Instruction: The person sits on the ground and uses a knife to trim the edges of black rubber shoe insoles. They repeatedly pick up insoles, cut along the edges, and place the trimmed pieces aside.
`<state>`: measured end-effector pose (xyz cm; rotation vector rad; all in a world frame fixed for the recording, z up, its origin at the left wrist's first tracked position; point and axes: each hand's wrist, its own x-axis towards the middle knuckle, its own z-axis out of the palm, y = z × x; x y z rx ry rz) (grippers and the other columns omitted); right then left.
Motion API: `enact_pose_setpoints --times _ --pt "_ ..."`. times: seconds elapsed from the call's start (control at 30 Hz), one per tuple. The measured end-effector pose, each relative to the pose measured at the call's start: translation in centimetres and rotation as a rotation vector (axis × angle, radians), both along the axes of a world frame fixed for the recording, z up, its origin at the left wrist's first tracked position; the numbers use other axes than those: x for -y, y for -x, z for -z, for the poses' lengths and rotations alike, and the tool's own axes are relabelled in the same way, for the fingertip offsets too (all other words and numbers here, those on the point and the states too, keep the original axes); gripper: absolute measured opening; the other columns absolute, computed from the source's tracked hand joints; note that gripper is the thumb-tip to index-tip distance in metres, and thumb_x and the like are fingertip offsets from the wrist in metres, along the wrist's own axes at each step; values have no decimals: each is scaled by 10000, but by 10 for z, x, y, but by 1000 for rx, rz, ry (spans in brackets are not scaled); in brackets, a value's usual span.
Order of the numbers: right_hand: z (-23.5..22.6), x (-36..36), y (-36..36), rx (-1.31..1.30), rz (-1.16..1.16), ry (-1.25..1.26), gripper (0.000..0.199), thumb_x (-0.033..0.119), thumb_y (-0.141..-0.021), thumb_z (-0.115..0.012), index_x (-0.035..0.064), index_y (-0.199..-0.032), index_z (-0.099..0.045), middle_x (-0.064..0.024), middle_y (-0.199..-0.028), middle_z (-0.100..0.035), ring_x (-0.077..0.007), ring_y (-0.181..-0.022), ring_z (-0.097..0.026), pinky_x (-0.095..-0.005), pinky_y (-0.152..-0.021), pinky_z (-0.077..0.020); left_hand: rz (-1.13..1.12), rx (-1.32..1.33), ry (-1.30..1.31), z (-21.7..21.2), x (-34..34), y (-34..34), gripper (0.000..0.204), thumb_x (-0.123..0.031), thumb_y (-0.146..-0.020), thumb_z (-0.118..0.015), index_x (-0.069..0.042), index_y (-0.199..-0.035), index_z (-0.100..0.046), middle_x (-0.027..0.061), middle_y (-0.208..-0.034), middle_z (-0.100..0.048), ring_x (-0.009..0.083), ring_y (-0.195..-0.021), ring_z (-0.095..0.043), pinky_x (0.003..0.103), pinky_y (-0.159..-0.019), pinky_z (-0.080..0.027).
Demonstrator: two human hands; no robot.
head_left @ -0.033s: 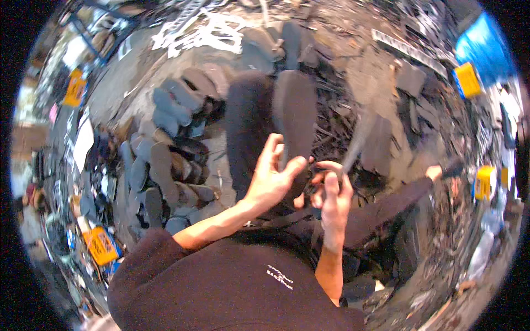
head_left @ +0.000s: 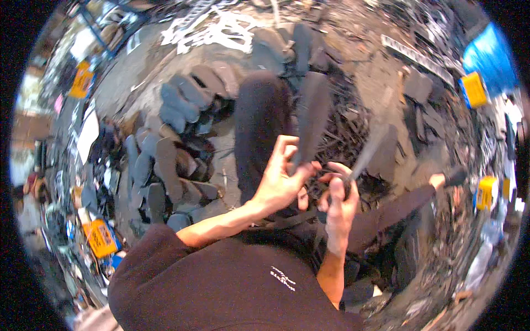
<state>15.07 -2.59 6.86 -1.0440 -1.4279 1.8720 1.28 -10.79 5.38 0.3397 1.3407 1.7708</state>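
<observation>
A long dark shoe sole [head_left: 313,113] stands up from my left hand [head_left: 281,179], whose thumb and fingers are closed about its lower end. Beside it, my right hand [head_left: 339,201] is wrapped round the near end of a thin grey knife blade [head_left: 371,146], smeared by motion. The blade points up and away to the right, apart from the sole. My right fingers hide its handle. Behind the sole is my bent knee [head_left: 259,105] in dark trousers.
Piles of dark soles [head_left: 165,165] lie on the left. Dark scraps [head_left: 353,121] cover the ground beyond my hands. White cut-out strips [head_left: 215,33] lie at the far side. A blue drum-like object [head_left: 488,60] and a yellow box [head_left: 475,89] stand far right. My bare foot [head_left: 437,180] rests at right.
The sole has turned and shows a narrower side. Both hands sit slightly farther right in the picture, as does the whole scene. The blade has moved slightly with the right hand.
</observation>
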Motion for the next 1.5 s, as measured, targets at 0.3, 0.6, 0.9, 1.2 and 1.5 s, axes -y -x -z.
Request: enact_pose_setpoints --times 0.3,0.6,0.9,1.2,1.5 --pt "55 -23 -20 -17 62 213 352 380 -1134 -566 76 -1309 -597 -71 -985 -660 -74 -478 -456 -273 -434 -399 -650 -420 175 -14 28 129 805 -244 -807 -962 -101 -1434 -478 113 -1363 -535 251 -1272 -519 413 -1124 -419" --pt "59 -17 -47 143 60 253 380 424 -1140 -545 70 -1263 -608 -58 -976 -633 -85 -542 -468 -278 -480 -403 -922 -1048 1061 199 167 266 763 -397 -729 -968 -6 -1315 -676 209 -1334 -661 408 -1273 -609 510 -1106 -471" --pt "85 -31 -84 211 159 333 366 419 -1117 -598 75 -1240 -604 -69 -954 -627 -87 -531 -485 -275 -459 -410 -805 -863 1436 195 266 155 1025 -283 -733 -959 -204 -1601 -419 247 -1434 -526 442 -1333 -500 559 -1129 -422" --pt "80 -50 -94 205 253 271 355 396 -1112 -606 64 -1240 -617 -79 -966 -643 -94 -539 -470 -286 -493 -415 -637 -44 22 106 166 265 354 -323 -1098 -571 -31 -1258 -690 130 -1175 -763 258 -994 -743 422 -949 -579" --pt "145 -141 -105 504 272 -29 437 415 -954 -829 96 -1206 -670 -38 -875 -658 -111 -550 -539 -320 -513 -484 -895 -715 542 178 80 422 430 -294 -943 -814 25 -1200 -683 44 -1037 -684 148 -930 -625 333 -861 -517"
